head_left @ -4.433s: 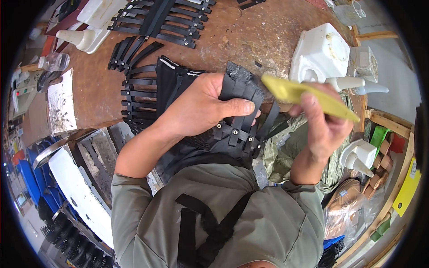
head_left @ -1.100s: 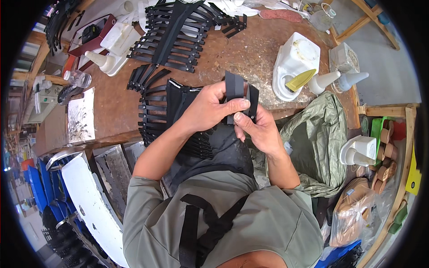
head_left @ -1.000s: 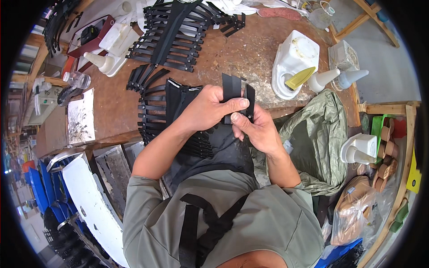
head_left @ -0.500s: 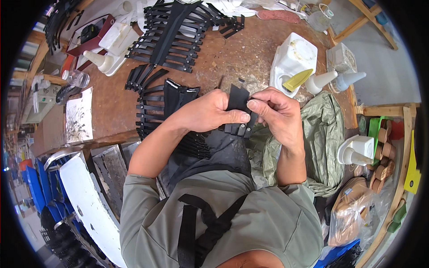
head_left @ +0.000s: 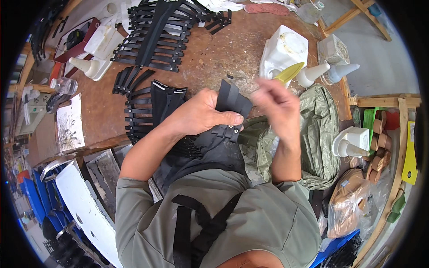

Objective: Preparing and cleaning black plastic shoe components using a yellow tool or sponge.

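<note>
My left hand (head_left: 206,114) is closed on a black strap piece (head_left: 233,103), its thumb pressed flat over the material above several small metal studs. The upper end of the piece sticks up past the fingers. My right hand (head_left: 278,102) is raised just to the right, apart from the piece and smeared by motion, so its fingers are unclear. Beside my left forearm, on the table, lies a black piece with white-edged tops (head_left: 167,96). Farther away is a long studded black piece with rows of side straps (head_left: 154,38).
The brown worktable (head_left: 228,51) carries a white container (head_left: 286,47) with a yellow-green scoop-like piece (head_left: 289,71) and a white cone-nozzle bottle (head_left: 313,75) at right. Green crumpled sheeting (head_left: 319,134) hangs by the near right edge. A wooden rack (head_left: 404,134) holds shoe parts.
My right hand has let go of the strap piece and moved slightly up and away from it. My left hand keeps its grip. The whole view has shifted a little.
</note>
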The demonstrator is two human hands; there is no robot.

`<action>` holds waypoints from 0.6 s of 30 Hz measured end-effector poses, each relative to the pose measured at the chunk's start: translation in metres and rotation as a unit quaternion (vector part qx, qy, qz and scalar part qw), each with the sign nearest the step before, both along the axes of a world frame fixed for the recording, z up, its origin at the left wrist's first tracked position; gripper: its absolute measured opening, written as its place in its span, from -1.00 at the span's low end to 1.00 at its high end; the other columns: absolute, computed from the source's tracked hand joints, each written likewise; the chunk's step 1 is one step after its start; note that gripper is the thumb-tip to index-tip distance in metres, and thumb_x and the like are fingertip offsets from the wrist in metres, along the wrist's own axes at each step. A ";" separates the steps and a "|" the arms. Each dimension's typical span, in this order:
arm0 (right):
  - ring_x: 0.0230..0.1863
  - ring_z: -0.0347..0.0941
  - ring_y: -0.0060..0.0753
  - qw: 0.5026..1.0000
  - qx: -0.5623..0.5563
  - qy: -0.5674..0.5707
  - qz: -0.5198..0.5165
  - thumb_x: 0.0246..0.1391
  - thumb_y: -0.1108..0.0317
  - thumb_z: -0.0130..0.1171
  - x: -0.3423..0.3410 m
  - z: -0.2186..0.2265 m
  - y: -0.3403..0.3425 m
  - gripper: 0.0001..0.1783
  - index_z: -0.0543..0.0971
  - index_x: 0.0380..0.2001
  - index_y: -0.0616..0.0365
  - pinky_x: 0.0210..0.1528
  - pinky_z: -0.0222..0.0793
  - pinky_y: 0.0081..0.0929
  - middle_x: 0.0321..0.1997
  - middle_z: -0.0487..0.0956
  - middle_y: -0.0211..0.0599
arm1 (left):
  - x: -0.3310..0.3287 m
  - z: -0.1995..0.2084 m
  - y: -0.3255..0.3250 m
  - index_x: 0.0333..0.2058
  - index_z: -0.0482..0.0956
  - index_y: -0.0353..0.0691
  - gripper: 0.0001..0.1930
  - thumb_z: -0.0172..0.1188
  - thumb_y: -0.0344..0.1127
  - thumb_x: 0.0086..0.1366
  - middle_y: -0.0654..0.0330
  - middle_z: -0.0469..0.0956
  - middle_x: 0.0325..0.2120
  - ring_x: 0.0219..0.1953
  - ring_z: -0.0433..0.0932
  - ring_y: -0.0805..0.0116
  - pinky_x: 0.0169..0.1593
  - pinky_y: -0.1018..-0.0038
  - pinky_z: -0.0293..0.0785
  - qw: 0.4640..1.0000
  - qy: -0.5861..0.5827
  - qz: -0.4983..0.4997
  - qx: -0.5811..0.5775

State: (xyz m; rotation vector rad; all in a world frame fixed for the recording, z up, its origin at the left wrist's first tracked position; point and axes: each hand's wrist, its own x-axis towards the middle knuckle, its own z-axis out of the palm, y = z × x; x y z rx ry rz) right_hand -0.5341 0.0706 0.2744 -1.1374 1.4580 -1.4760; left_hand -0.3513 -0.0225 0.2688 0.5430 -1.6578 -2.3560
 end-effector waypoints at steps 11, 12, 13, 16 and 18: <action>-0.52 0.36 -0.56 0.938 0.087 0.297 -0.154 -0.04 0.29 0.32 -0.106 -0.051 -0.020 -0.55 0.36 -0.20 0.33 -0.46 0.34 -0.59 -0.48 0.49 -0.37 | -0.001 -0.001 -0.005 -0.29 0.55 -0.33 -0.83 0.25 -0.38 0.18 0.32 0.55 -0.45 -0.37 0.47 0.59 -0.25 0.59 0.41 0.999 -0.005 -0.007 -0.032; -0.54 0.38 -0.58 0.926 0.117 0.337 -0.125 0.00 0.34 0.29 -0.102 -0.045 -0.020 -0.64 0.36 -0.25 0.31 -0.47 0.33 -0.61 -0.52 0.51 -0.38 | -0.001 -0.001 -0.003 -0.34 0.54 -0.33 -0.87 0.26 -0.42 0.15 0.29 0.54 -0.47 -0.40 0.51 0.53 -0.28 0.56 0.43 1.000 -0.011 0.014 -0.021; -0.54 0.38 -0.58 0.926 0.115 0.337 -0.122 0.00 0.34 0.29 -0.097 -0.035 -0.016 -0.64 0.36 -0.25 0.31 -0.47 0.33 -0.61 -0.52 0.51 -0.38 | 0.000 -0.001 -0.004 -0.40 0.54 -0.33 -0.91 0.26 -0.47 0.12 0.26 0.53 -0.49 -0.43 0.55 0.47 -0.30 0.54 0.45 0.999 -0.018 0.039 -0.010; -0.53 0.42 -0.55 0.960 -0.045 0.194 -0.197 0.03 0.45 0.23 -0.089 -0.009 0.007 -0.78 0.39 -0.33 0.27 -0.45 0.36 -0.58 -0.46 0.56 -0.25 | -0.001 0.001 -0.010 -0.36 0.54 -0.34 -0.88 0.26 -0.48 0.11 0.24 0.55 -0.50 -0.43 0.56 0.46 -0.30 0.53 0.48 0.999 -0.024 0.046 0.006; -0.42 0.53 -0.45 0.961 -0.141 0.145 -0.189 0.03 0.55 0.18 -0.090 -0.004 0.015 -0.82 0.46 -0.27 0.31 -0.40 0.48 -0.60 -0.31 0.56 -0.23 | -0.003 0.000 -0.012 -0.35 0.54 -0.35 -0.88 0.26 -0.48 0.12 0.24 0.56 -0.51 -0.42 0.57 0.46 -0.30 0.52 0.49 0.998 -0.028 0.048 0.012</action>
